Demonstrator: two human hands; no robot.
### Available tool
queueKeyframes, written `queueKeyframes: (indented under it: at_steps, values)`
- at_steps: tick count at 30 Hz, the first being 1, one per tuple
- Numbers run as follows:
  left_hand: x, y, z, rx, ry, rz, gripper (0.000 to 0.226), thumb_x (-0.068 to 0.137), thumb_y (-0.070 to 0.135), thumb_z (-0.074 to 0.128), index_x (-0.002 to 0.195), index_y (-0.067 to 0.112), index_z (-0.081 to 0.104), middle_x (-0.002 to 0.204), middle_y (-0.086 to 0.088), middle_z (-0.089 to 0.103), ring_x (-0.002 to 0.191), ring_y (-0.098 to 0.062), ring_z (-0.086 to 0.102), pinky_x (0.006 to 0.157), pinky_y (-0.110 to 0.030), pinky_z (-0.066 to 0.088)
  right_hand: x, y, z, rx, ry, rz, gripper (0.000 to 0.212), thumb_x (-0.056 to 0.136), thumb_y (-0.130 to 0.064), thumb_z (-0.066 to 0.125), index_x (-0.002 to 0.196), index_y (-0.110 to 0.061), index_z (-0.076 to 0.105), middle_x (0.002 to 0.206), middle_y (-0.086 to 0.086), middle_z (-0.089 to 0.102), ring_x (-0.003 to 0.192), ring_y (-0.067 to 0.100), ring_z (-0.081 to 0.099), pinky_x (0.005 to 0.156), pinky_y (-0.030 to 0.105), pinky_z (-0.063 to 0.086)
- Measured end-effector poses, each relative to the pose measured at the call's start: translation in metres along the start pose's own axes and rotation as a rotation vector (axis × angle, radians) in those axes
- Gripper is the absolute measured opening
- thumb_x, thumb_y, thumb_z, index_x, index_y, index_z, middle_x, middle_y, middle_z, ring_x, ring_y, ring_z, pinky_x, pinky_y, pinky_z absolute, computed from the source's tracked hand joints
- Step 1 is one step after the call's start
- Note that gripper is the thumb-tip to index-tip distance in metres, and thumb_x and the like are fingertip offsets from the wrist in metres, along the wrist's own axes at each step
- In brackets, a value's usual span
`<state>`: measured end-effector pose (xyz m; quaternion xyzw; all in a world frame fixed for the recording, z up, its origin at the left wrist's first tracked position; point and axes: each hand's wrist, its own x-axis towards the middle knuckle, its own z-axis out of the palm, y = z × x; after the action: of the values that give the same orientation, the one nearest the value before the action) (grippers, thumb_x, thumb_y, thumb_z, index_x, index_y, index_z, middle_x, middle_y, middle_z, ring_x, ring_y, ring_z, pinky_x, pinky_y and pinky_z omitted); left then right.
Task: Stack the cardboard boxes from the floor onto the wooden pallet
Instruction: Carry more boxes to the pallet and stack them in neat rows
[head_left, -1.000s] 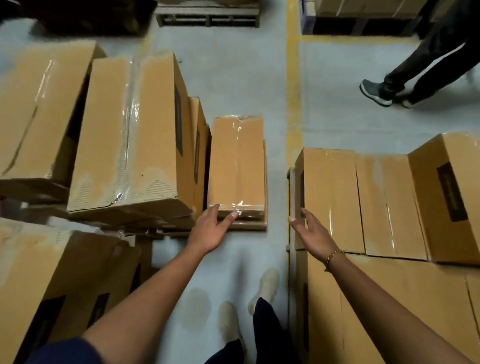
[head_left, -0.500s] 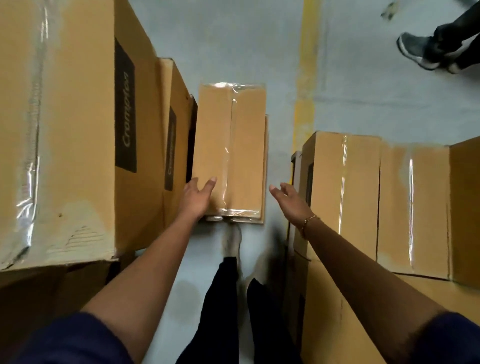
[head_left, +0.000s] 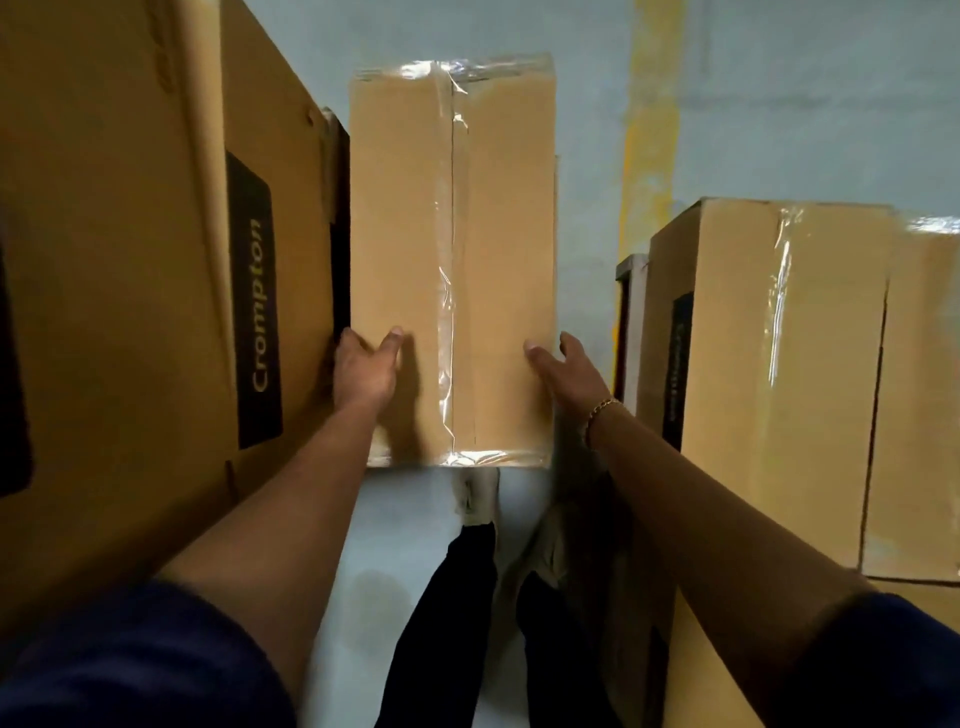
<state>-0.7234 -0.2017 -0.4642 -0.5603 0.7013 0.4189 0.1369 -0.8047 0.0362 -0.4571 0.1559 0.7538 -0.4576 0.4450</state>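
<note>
1. nearest the camera, two dark blue sleeves end at bare forearms that reach forward. between them stand dark trousers and a pale shoe.
2. the left hand grips the near left edge of a long tan cardboard box, with the thumb flat on top and the fingers curled down the side, out of sight.
3. the right hand, with a gold chain bracelet at the wrist, holds the near right edge of the same box, thumb on top and fingers wrapped over the side.
4. the long tan cardboard box lies between the two hands and stretches away from them, with a strip of clear tape along its middle seam. whether it rests on something or hangs in the grip cannot be told.
5. just outside the left hand stands a large brown cardboard carton with a dark label reading "crompton", close against the held box.
6. outside the right hand, across a gap, stand taped tan cardboard cartons.
7. beyond the far end of the held box, the grey concrete floor carries a worn yellow painted line.
</note>
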Motion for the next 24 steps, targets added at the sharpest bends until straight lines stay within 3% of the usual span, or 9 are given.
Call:
queueKeyframes:
  at_steps: [2,4,6,8,10,13,17,21,24]
  values:
    - [0.013,0.0,0.004,-0.049,-0.001,-0.023,0.076,0.095,0.052,0.067,0.151,0.007,0.041,0.149,-0.014,0.052,0.136,-0.035,0.05,0.112,-0.041,0.04,0.021,0.017,0.006,0.041,-0.015,-0.016,0.115,0.067,-0.087,0.065,0.156,-0.019,0.036,0.155,0.004,0.049,0.14,0.027,0.049,0.117,0.05,0.039]
    - [0.018,-0.001,0.006,-0.095,0.008,-0.031,0.066,0.094,0.046,0.07,0.144,0.01,0.048,0.139,-0.011,0.06,0.127,-0.032,0.057,0.108,-0.042,0.045,0.05,0.047,0.012,0.102,-0.04,-0.029,0.137,0.049,-0.099,0.063,0.158,-0.022,0.033,0.157,0.002,0.047,0.141,0.023,0.048,0.118,0.049,0.039]
    - [0.011,-0.004,0.007,-0.101,0.023,-0.006,0.056,0.091,0.043,0.072,0.135,0.012,0.053,0.131,-0.01,0.065,0.12,-0.032,0.061,0.106,-0.045,0.048,0.032,0.03,0.01,0.123,-0.02,-0.03,0.123,0.062,-0.09,0.066,0.158,-0.02,0.034,0.155,0.001,0.049,0.14,0.021,0.049,0.119,0.045,0.039]
    - [-0.003,-0.006,0.009,-0.107,0.032,0.009,0.051,0.093,0.039,0.071,0.134,0.015,0.054,0.13,-0.009,0.065,0.118,-0.031,0.061,0.106,-0.046,0.048,0.003,0.008,0.001,0.095,0.019,-0.02,0.081,0.092,-0.058,0.065,0.156,-0.016,0.037,0.148,-0.003,0.053,0.134,0.017,0.052,0.114,0.028,0.037]
    - [-0.023,-0.001,0.01,-0.136,0.031,0.0,0.049,0.097,0.036,0.067,0.139,0.017,0.052,0.135,-0.007,0.062,0.123,-0.031,0.059,0.109,-0.047,0.046,-0.016,0.002,-0.013,0.079,0.062,-0.013,0.058,0.103,-0.036,0.059,0.154,-0.015,0.04,0.143,-0.001,0.055,0.13,0.017,0.052,0.102,0.019,0.036]
    - [-0.058,0.01,0.01,-0.172,0.02,-0.008,0.046,0.101,0.033,0.061,0.143,0.017,0.05,0.14,-0.008,0.06,0.128,-0.032,0.055,0.113,-0.052,0.042,-0.048,-0.004,-0.037,0.108,0.13,-0.022,0.055,0.104,-0.029,0.059,0.153,-0.014,0.041,0.149,0.005,0.053,0.136,0.022,0.051,0.099,0.017,0.035]
    - [-0.123,0.031,-0.002,-0.192,0.031,-0.019,0.049,0.104,0.036,0.058,0.144,0.011,0.045,0.144,-0.02,0.054,0.132,-0.041,0.051,0.114,-0.056,0.04,-0.109,-0.011,-0.07,0.155,0.178,-0.027,0.06,0.104,-0.03,0.058,0.158,-0.017,0.034,0.143,-0.004,0.049,0.14,0.014,0.045,0.09,0.004,0.024]
    - [-0.192,0.06,-0.003,-0.185,0.023,0.037,0.056,0.104,0.037,0.058,0.154,0.02,0.04,0.154,-0.012,0.048,0.139,-0.036,0.046,0.119,-0.05,0.035,-0.164,-0.008,-0.109,0.177,0.256,-0.073,0.062,0.103,-0.033,0.059,0.159,-0.023,0.034,0.152,-0.001,0.05,0.142,0.017,0.045,0.097,0.011,0.028]
    - [-0.248,0.077,0.007,-0.166,-0.018,0.127,0.052,0.104,0.028,0.06,0.152,0.021,0.043,0.142,-0.012,0.055,0.13,-0.033,0.051,0.114,-0.046,0.04,-0.2,0.006,-0.151,0.173,0.346,-0.091,0.063,0.101,-0.032,0.062,0.158,-0.025,0.036,0.153,0.001,0.052,0.139,0.021,0.049,0.101,0.017,0.031]
